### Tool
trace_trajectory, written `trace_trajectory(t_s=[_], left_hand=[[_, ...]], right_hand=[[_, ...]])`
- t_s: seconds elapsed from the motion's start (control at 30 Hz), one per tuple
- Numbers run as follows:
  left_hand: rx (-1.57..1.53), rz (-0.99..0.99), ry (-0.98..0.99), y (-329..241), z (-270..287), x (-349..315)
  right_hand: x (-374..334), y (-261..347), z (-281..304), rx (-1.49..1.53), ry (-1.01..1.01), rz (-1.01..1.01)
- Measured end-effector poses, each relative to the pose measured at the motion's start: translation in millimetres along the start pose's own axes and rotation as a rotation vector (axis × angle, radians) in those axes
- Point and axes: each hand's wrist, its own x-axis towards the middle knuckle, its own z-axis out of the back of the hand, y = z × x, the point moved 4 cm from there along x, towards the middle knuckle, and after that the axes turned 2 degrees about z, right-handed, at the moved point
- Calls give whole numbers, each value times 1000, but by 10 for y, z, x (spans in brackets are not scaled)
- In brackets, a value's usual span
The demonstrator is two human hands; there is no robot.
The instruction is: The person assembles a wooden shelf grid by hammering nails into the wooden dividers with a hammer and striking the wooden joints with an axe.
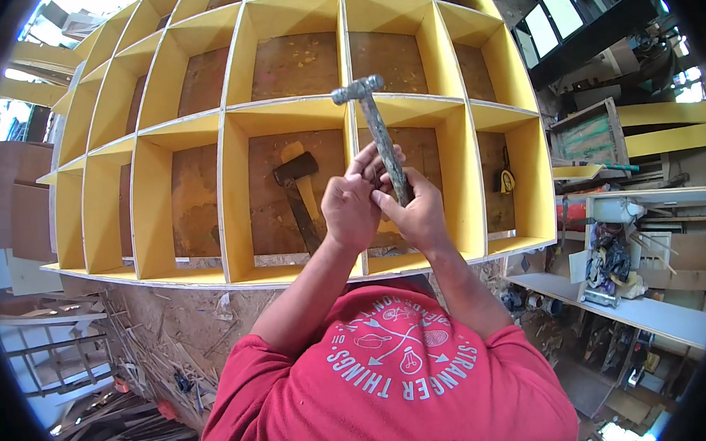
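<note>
My right hand [422, 210] grips the worn wooden handle of a ball-peen hammer [375, 122], whose metal head points away from me. Close beside it, my left hand [350, 210] is turned palm up with its fingers curled. Its fingertips meet those of the right hand, and something small and dark seems to lie among them, too small to name. Both hands are above the near edge of a yellow wooden grid frame [283, 112]. In the compartment under my left forearm lies a hatchet-like tool [296, 169] with a dark head and handle.
A yellow-and-black tape measure [507, 182] sits in a right-hand compartment. Wood scraps litter the floor [207, 324] at the near left. To the right stands a cluttered shelf unit [653, 308], with a wooden tray [592, 140] beyond it.
</note>
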Motion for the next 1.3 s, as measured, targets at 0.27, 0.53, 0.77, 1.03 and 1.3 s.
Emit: trace_trajectory(t_s=[0.27,0.53,0.77,1.03,1.3], left_hand=[[369,144,-163,211,71,-215],[2173,-318,109,301,260,-53],[2273,-252,172,401,379,-12],[2299,-327,147,423,429,-106],[2290,-275,53,444,404,-102]], right_hand=[[-171,-552,107,214,-9,-134],[-177,-874,580,405,-187,-254],[-190,-1058,624,455,-171,-257],[-169,-1111,464,468,-39,-224],[-180,-1078,508,385,48,-176]])
